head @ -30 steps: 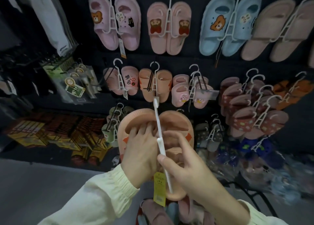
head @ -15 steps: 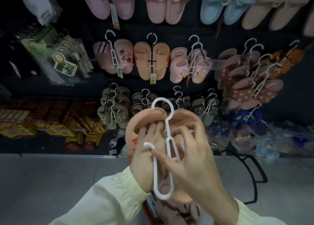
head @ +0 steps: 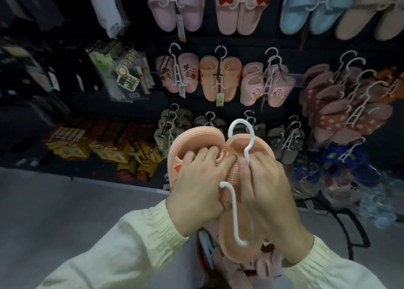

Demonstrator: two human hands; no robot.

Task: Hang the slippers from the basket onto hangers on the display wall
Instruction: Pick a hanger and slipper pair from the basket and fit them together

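At six o'clock beneath the display wall (head: 251, 45), the left hand (head: 196, 190) grips the orange slippers (head: 192, 139), fingers curled inside one strap. The right hand (head: 271, 192) clamps the white hanger (head: 233, 201) against them.

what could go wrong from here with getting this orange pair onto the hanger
1. One arm of the white hanger curls free in front of the orange slippers, apparently not hooked through a strap; lifted now, a slipper would likely slide off.
2. The left hand and right hand both clamp the pair, so neither is spare to catch a drop.
3. The wall is crowded; the hook may snag a hung pair like the grey slippers.
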